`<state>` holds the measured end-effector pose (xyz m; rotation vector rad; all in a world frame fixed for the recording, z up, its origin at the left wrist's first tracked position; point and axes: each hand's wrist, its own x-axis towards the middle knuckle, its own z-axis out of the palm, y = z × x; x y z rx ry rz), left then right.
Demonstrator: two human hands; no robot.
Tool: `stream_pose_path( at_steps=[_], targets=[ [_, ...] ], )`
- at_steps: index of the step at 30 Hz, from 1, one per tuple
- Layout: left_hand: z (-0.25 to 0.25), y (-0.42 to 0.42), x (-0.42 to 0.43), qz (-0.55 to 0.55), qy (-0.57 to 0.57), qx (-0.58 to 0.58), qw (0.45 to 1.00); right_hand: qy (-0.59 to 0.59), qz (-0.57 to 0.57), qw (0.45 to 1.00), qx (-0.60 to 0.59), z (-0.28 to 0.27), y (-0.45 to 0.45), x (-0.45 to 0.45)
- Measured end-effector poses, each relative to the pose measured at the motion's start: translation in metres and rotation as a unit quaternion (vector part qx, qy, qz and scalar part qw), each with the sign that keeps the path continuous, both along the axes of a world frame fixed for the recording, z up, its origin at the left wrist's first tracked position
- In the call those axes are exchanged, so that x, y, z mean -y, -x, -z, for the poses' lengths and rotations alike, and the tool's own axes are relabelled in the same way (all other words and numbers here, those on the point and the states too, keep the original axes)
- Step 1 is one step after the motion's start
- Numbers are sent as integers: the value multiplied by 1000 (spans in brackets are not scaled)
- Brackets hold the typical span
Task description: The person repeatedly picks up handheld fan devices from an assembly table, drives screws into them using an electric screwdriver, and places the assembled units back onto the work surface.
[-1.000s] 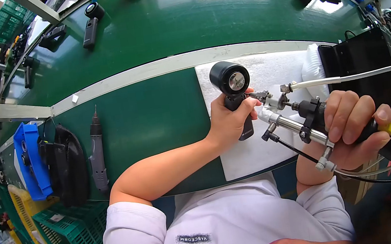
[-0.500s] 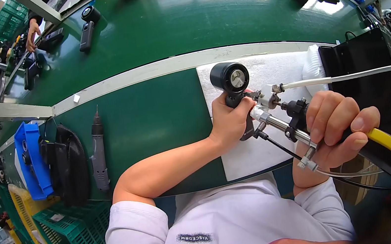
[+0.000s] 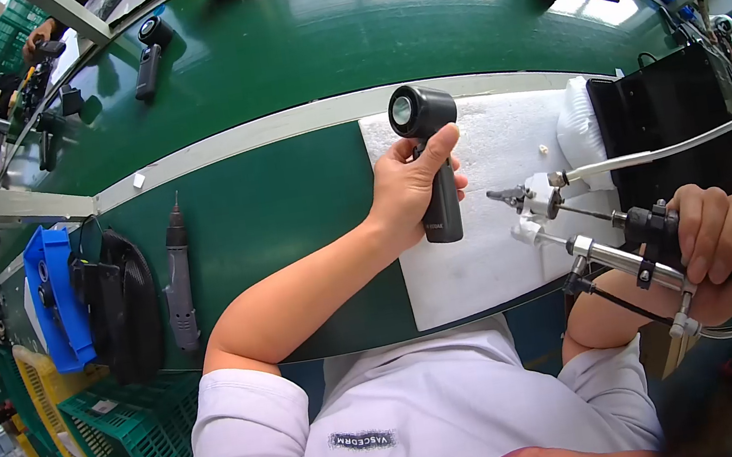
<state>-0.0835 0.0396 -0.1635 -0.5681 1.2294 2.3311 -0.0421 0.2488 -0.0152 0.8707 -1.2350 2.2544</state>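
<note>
My left hand (image 3: 403, 190) is wrapped round the handle of a black hair-dryer-shaped device (image 3: 430, 112). The device stands nearly upright over the white mat (image 3: 449, 287), its round head at the top and its metallic centre facing up and left. To the right, my right hand (image 3: 721, 239) is closed round a hose-fed power screwdriver (image 3: 618, 254) with a yellow lever and a steel tube. The screwdriver's jawed tip points left toward the device's handle, a short gap apart from it. A pale hose (image 3: 673, 150) runs from the screwdriver's head to the right.
At left lie a grey electric screwdriver (image 3: 179, 283), a black pouch (image 3: 128, 299) and a blue bin (image 3: 61, 299). Similar black devices (image 3: 148, 72) lie on the green conveyor (image 3: 313, 49) beyond a pale rail. A black box (image 3: 664, 116) stands at right. Another person's hand (image 3: 40, 36) shows at far left.
The screwdriver's tip has come away from the device as my right hand moved right and down. My left hand has turned the device, its face swinging leftward. Another person's hand lifted a black device.
</note>
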Motion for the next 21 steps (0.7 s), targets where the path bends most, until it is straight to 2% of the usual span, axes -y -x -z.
stream_pose_path(
  at_steps=[3,8,21],
  targets=[
    [-5,-1,0,10,-118,-18,993,1,-15,1000,23,14,-1,11],
    [22,4,11,50,-292,-20,955,4,-38,999,12,31,3,33],
    [20,7,14,65,-270,18,960,-7,-69,998,7,40,10,41]
  ],
)
